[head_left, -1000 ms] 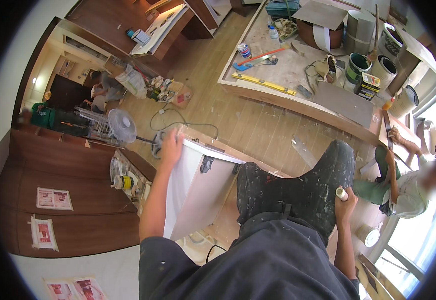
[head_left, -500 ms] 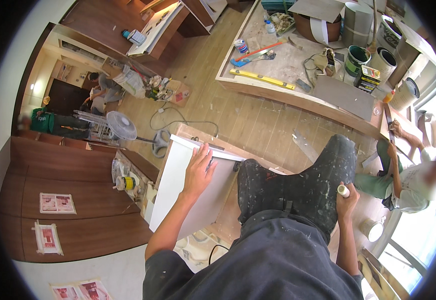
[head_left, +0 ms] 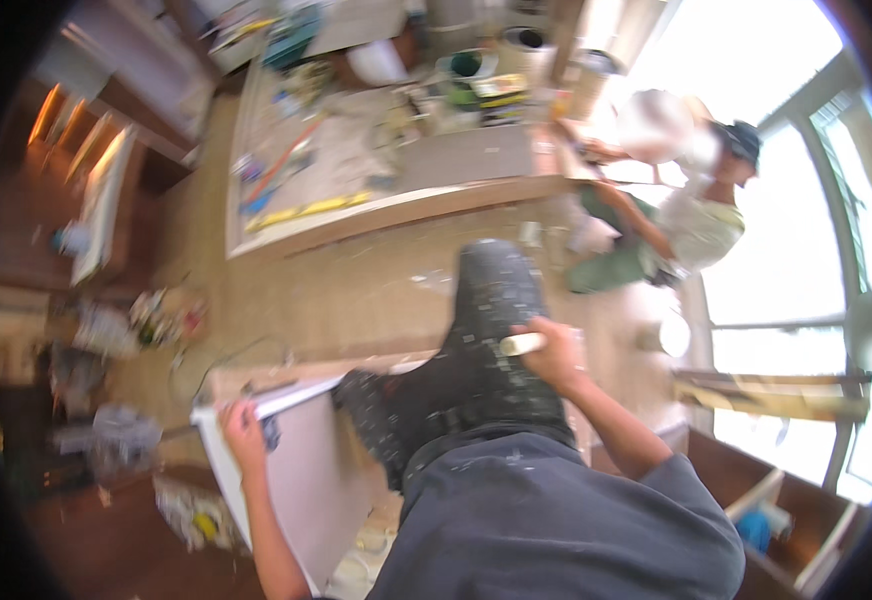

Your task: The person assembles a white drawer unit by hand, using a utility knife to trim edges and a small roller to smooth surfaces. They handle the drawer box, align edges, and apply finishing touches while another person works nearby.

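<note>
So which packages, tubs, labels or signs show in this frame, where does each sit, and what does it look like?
Green-topped round tub: top centre, at the far end of the cluttered work surface.
Yellow-and-black label or box: beside that tub, flat and rectangular, blurred.
White bag with a yellow patch: on the floor at lower left, crumpled.
No screens or legible signs in view.
</note>
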